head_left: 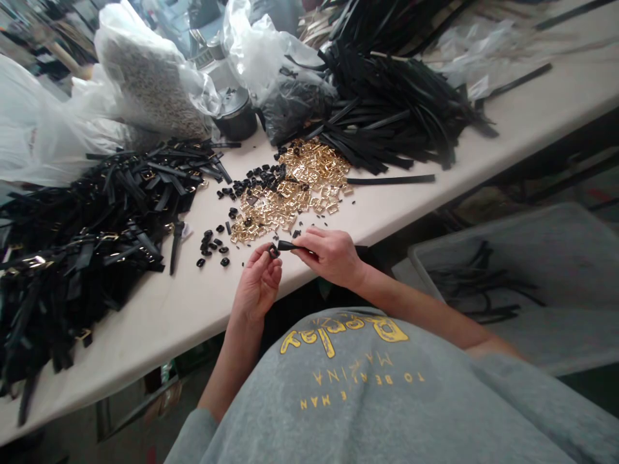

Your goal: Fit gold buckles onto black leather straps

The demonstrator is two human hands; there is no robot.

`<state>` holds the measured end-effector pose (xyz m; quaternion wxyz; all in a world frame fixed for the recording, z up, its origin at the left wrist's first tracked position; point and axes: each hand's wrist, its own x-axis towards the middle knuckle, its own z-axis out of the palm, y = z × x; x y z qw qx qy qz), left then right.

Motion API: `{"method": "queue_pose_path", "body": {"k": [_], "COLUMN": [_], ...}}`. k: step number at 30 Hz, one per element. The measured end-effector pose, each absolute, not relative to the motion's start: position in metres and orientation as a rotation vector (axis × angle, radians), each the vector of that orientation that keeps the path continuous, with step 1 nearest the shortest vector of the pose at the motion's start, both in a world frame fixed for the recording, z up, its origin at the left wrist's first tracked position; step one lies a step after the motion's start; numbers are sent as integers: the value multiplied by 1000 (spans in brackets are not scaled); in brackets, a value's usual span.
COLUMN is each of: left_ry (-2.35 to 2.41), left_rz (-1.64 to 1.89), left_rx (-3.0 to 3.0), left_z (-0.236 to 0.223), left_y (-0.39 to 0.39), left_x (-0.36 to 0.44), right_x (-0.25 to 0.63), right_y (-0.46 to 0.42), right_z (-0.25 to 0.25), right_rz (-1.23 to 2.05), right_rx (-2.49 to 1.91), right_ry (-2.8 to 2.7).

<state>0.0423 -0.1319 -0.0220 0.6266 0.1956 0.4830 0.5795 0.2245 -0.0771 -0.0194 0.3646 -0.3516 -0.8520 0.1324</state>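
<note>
My right hand (329, 254) grips a black strap (289, 245) near its end, just over the near edge of the white table (159, 316). My left hand (260, 280) pinches a small black loop (273, 251) at the strap's tip. Right behind the hands lies a heap of gold buckles (294, 187) mixed with small black loops (256, 177). A few loose black loops (213, 245) lie to the left of my left hand.
A big pile of black straps with gold buckles (82, 245) covers the table's left. Plain black straps (391, 109) are heaped at the back right. Plastic bags (149, 77) and a dark round tin (236, 116) stand behind. A grey bin (532, 270) holding some straps sits at the right.
</note>
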Motion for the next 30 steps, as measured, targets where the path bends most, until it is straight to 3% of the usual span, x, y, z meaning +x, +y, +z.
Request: {"method": "queue_pose_path", "body": {"k": [10, 15, 21, 30], "left_ry": [1221, 1254, 1227, 1320], "left_rz": [1305, 1181, 1188, 1098], "left_rx": [562, 775, 697, 922], "left_z": [-28, -37, -40, -29], "left_y": [-136, -149, -156, -164], "left_x": [50, 50, 59, 43], "right_x": [235, 239, 236, 224], "right_y": [-84, -90, -99, -93], "right_z": [-17, -30, -40, -46], "right_rz": [100, 353, 723, 675], "right_rx": [-810, -710, -881, -737], "right_ry": [-2454, -2468, -2309, -2395]}}
